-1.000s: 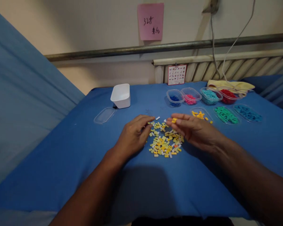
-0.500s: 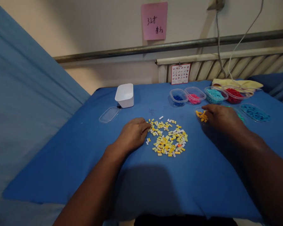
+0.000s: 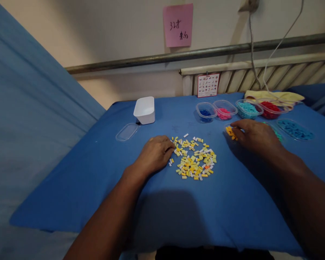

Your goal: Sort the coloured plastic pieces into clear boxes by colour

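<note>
A loose pile of small yellow, white and pale yellow toy bricks (image 3: 192,166) lies spread on the blue cloth, with an orange one among them. My left hand (image 3: 157,153) rests at the pile's left edge, its fingers curled together and their tips against the bricks; what they hold, if anything, is hidden. Over a shallow clear lid or tray with orange bricks (image 3: 231,133), my right hand (image 3: 253,134) is bent down with thumb and forefinger close together. Whether a brick is between them is too small to make out.
Clear tubs of dark blue (image 3: 205,113), pink (image 3: 223,113), turquoise (image 3: 247,109) and red bricks (image 3: 270,109) line the back right. A tray of teal bricks (image 3: 295,129) lies at right. A white bin (image 3: 145,111) and a clear lid (image 3: 127,132) are back left.
My right hand has shifted slightly over the orange bricks, its thumb and forefinger still near them. My left hand stays at the pile's edge. The view has moved a little.
</note>
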{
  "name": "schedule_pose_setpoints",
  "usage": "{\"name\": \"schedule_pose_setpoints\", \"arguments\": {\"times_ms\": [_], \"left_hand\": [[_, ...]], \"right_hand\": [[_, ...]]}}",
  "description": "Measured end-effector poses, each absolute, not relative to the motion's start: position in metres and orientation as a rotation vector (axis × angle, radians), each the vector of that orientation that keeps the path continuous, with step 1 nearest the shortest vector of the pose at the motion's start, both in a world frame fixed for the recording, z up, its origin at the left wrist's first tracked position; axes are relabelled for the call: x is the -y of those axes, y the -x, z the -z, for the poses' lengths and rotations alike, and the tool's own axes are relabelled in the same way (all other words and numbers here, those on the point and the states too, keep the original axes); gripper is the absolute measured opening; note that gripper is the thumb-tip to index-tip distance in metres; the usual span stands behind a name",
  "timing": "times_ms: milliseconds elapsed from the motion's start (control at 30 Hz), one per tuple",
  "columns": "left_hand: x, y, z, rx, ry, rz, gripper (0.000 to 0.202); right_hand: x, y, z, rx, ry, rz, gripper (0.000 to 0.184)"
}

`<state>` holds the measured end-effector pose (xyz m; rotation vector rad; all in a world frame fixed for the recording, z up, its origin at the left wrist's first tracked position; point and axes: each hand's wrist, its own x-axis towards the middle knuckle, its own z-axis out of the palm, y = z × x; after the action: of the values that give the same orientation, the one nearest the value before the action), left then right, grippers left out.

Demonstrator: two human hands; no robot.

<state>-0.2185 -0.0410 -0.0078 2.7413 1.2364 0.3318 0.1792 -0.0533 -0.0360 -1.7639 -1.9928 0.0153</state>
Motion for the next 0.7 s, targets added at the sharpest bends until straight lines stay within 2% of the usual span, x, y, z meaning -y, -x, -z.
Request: {"name": "schedule_pose_setpoints", "arguments": {"times_ms": [100,200,533,700], "left_hand": [[0.043,0.217,0.003,-1.251,-2.691,-0.31,0.014],[0.044,0.216,0.0,-1.269,-2.656,-0.305,0.013],[0.045,0.216,0.006,-1.151,-2.523,-0.551,0.028],[0.043,0.205,0.003,-1.026,-2.606,-0.315,0.027]], "right_hand": [[0.059,-0.161,0.031,2.016,1.705,0.077,0.032],[0.068,-0.138,0.027,2.077,1.509,-0.011,0.031],[0.077,-0.113,0.036,2.234,1.269,-0.14,0.024],[0.078,-0.109,0.036,2.243,1.212,-0.143,0.025]]}}
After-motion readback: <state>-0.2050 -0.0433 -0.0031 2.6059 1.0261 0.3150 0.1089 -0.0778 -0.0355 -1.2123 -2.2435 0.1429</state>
